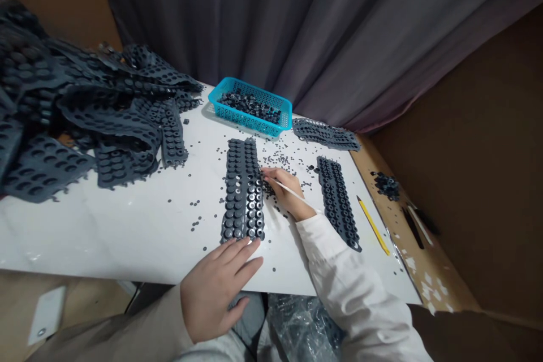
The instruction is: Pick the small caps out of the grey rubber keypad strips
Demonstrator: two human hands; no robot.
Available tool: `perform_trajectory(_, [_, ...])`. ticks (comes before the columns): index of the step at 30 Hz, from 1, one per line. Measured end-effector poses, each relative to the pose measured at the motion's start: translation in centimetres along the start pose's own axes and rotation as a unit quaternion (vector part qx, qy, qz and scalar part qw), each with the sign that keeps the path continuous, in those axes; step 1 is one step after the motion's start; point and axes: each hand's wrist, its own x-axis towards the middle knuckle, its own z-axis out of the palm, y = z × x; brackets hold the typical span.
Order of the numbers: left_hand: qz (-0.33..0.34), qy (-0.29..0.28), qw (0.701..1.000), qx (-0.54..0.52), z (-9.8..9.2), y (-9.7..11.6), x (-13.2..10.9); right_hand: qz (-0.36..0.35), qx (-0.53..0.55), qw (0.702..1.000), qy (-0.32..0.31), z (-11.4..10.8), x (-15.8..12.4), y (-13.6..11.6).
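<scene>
A dark grey rubber sheet [242, 192] studded with rows of small round parts lies lengthwise on the white table [127, 226]. My left hand [218, 285] rests flat at the sheet's near end, fingers stretched out, fingertips touching its edge. My right hand [285, 189] sits at the sheet's right side, fingers closed on a thin white stick [288, 189] whose tip points at the sheet's edge. Small punched-out rubber bits lie scattered around it.
A blue basket [253, 106] of loose rubber parts stands at the table's far side. A big heap of emptied rubber sheets [85, 113] fills the left. Two more sheets [338, 201] lie right, beside a yellow pencil [373, 225]. A curtain hangs behind.
</scene>
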Motion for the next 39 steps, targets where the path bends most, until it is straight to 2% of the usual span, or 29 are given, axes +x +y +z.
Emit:
perform_trajectory(5, [0.001, -0.002, 1.0, -0.003, 0.0, -0.1, 0.0, 0.018, -0.017, 0.998, 0.059, 0.0, 0.3, 0.4])
perform_trajectory(11, [-0.001, 0.0, 1.0, -0.004, 0.0, 0.0, 0.0, 0.0, 0.019, 1.0, 0.016, 0.5, 0.5, 0.5])
perform_trajectory(19, [0.0, -0.005, 1.0, 0.005, 0.1, 0.0, 0.0, -0.027, 0.015, 1.0, -0.001, 0.7, 0.3, 0.9])
perform_trajectory(23, [0.0, -0.005, 1.0, 0.001, 0.0, 0.0, 0.1, -0.05, -0.022, 0.998, -0.014, 0.6, 0.3, 1.1])
perform_trajectory(32, [0.002, 0.002, 1.0, -0.012, 0.0, -0.1, 0.1, -0.098, -0.155, 0.978, -0.1, 0.3, 0.8, -0.1])
perform_trajectory(39, [0.003, -0.007, 1.0, -0.016, -0.3, -0.1, 0.1, -0.099, -0.199, 0.971, -0.088, 0.2, 1.3, 1.1])
